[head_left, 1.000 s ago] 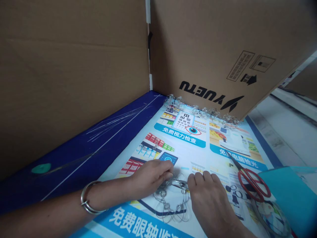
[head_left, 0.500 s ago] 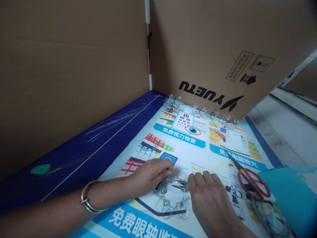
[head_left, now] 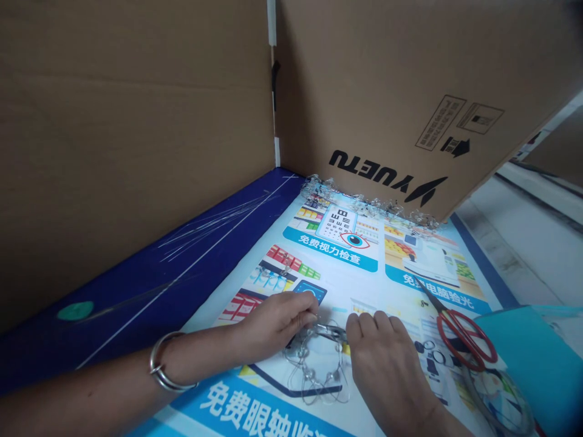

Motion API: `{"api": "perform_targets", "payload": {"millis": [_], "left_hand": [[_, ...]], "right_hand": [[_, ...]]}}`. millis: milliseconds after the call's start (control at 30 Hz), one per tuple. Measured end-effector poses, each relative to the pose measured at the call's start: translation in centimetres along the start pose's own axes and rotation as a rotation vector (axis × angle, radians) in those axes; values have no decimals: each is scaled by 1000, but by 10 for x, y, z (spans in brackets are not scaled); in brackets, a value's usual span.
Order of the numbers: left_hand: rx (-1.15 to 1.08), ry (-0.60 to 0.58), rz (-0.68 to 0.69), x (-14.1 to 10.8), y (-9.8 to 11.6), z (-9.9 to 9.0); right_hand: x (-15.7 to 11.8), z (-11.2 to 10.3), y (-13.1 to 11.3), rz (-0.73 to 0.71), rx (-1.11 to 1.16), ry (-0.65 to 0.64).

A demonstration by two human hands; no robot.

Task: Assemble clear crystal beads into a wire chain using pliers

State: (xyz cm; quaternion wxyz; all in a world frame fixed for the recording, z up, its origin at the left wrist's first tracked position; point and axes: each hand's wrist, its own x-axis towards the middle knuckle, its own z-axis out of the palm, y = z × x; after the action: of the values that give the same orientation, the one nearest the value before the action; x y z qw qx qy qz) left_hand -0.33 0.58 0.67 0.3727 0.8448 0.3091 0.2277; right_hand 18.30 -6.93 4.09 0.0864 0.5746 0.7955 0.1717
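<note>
My left hand (head_left: 282,318) pinches part of a clear beaded wire strand (head_left: 310,373) between thumb and fingers; the exact bit held is hidden. Loops of the strand, with round transparent beads, hang below my fingers over the printed sheet. My right hand (head_left: 387,364) is wrapped around a pair of pliers (head_left: 332,332), whose handles are mostly covered by my fingers. The metal jaws point left and look closed, with their tips right at my left fingertips and the strand. Whether the jaws grip the wire I cannot tell.
Red-handled scissors (head_left: 467,340) lie at the right, beside a roll of clear material (head_left: 501,394) and a turquoise packet (head_left: 528,358). Similar beaded strands (head_left: 373,206) line the foot of the cardboard wall (head_left: 387,91). Thin clear strands (head_left: 214,221) and a green patch (head_left: 75,311) lie left.
The pliers' jaws, spread apart before, have come together at my left fingertips. The strand's loops have shifted slightly; both hands stay nearly in place.
</note>
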Motion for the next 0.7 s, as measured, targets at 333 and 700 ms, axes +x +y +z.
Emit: {"api": "perform_targets", "payload": {"millis": [333,700], "left_hand": [[-45,-7,-64,1,4,-1],[-221,-63,32,3,-5,-3]], "right_hand": [[3,2,-3,-13,-7,-26],[-1,-9,-5,-15,-16,-11]]}}
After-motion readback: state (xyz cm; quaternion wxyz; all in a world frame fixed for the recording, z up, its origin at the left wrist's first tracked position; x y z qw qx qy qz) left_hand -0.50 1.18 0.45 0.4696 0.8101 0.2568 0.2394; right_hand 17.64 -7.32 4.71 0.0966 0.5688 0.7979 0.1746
